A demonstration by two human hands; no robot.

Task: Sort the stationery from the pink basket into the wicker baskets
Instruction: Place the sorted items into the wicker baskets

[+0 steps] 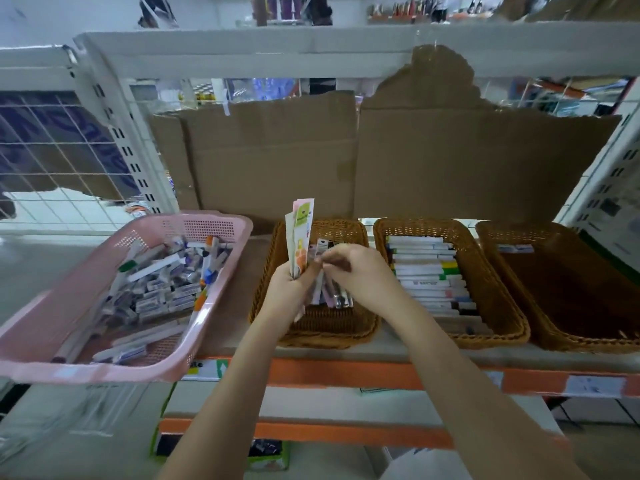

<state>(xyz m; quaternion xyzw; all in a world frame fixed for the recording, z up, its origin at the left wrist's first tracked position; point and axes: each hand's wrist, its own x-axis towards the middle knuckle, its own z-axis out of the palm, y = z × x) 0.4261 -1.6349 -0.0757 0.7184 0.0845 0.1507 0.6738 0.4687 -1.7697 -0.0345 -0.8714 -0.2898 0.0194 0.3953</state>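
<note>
Card packets are gripped upright by the left hand and pinched by the right hand from three o'clock, over the wicker basket.

A single head-worn camera looks forward and down from close above the shelf, facing its cardboard backing, both forearms reaching in from below.

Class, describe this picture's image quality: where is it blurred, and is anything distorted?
Head view: the pink basket smears with motion blur at its near left edge; wide-angle distortion bows the shelf uprights outward; both hands and the wicker baskets stay fairly sharp under even, soft light.
</note>
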